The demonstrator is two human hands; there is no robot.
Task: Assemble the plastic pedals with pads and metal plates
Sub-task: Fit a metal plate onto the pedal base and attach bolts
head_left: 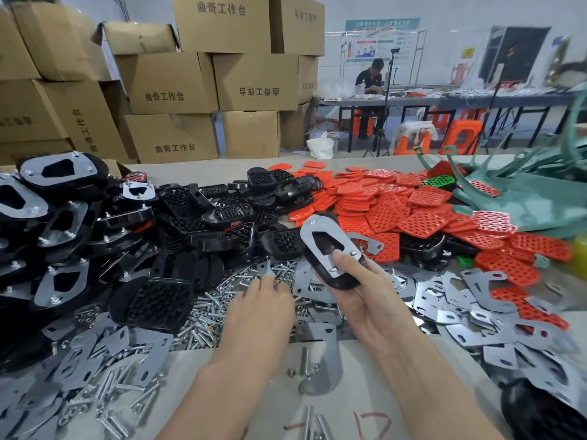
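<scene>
A worker's right hand (359, 300) gripped a black plastic pedal (340, 281) above the tabletop (270, 392), thumb pressed on the metal plate (313, 236) already seated on it, with two screw ends showing near the thumb. The left hand (260, 306) dipped its fingers into a pile of screws and nuts (206, 315); whether it pinched one could not be told. This pedal appeared partway fastened, likely awaiting nuts. A heap of plated pedals (60, 173) at left suggested many were done, while bare black pedals (228, 214), orange pads (381, 204) and loose metal plates (460, 312) showed much remained. Beyond them, teal plastic frames (524, 185) crowded the right edge, and cardboard boxes (171, 81) stood stacked behind.
</scene>
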